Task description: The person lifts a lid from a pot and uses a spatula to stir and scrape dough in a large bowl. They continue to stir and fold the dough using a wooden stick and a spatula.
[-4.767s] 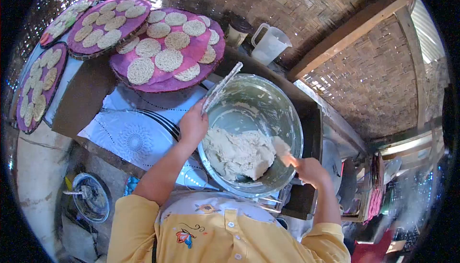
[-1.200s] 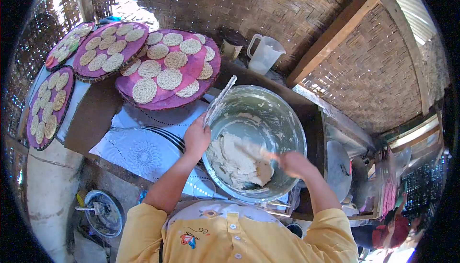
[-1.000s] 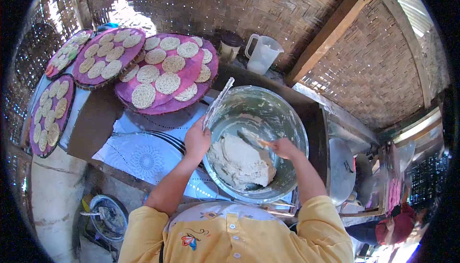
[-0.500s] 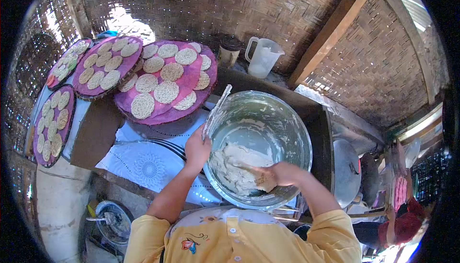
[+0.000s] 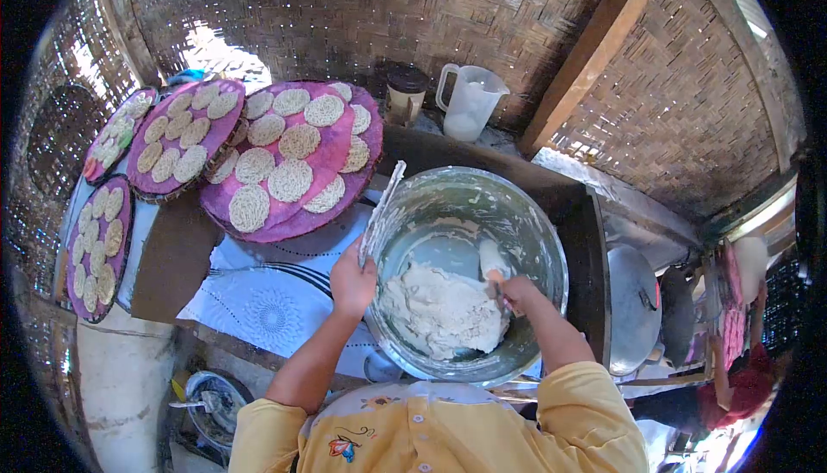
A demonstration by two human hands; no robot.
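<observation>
A large metal basin (image 5: 551, 240) holds a mass of pale, sticky dough (image 5: 444, 305), with smears of it up the inner wall. My right hand (image 5: 519, 294) is inside the basin, closed around the short brown handle of a dough-coated spatula (image 5: 491, 256). Its blade points away from me, above the dough's right side. At the basin's left rim, my left hand (image 5: 353, 282) is closed on the lower end of a flat, dough-smeared stick (image 5: 383, 206), which stands up along the rim. Whether those fingers also grip the rim is hidden.
Round trays (image 5: 258, 230) with pink cloth bear several pale woven-looking discs (image 5: 290, 180) at the left. A pitcher (image 5: 472, 102) and a dark-lidded container (image 5: 405, 90) stand behind the basin. A pot (image 5: 211, 404) sits low left. Another person (image 5: 732, 391) in red is at far right.
My right hand has shifted slightly up and right, and the spatula has swung from pointing left over the dough to pointing away from me. My left hand stays at the rim with the stick.
</observation>
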